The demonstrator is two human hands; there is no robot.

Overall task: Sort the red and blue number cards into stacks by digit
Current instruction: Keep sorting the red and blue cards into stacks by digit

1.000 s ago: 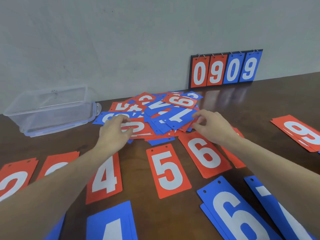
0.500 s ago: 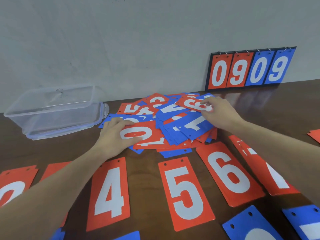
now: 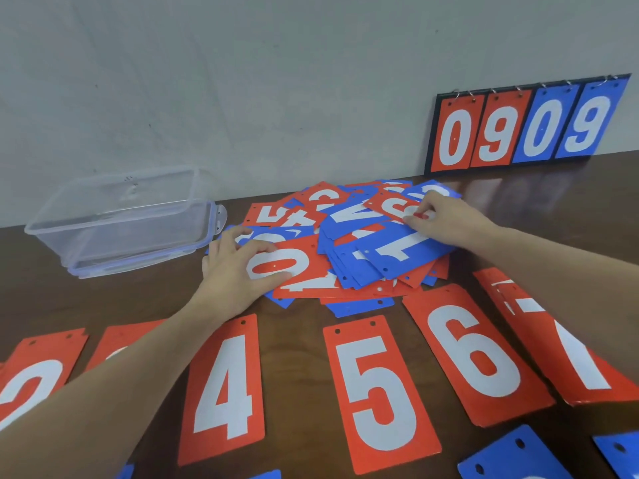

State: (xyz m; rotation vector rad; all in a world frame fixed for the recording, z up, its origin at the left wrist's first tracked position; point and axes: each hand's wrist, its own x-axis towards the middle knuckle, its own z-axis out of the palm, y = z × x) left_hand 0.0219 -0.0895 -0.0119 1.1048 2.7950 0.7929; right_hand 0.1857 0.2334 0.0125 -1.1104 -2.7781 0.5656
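Red and blue cards are lying heaped in a pile at the far middle of the surface. The left hand is pressing a red 0 card with near-flat fingers; the right hand is closing its grip on a red card atop the pile.

hands: two, left hand and right hand
clear plastic box: one
scoreboard: one, four digits showing
loose card pile: one, count unclear
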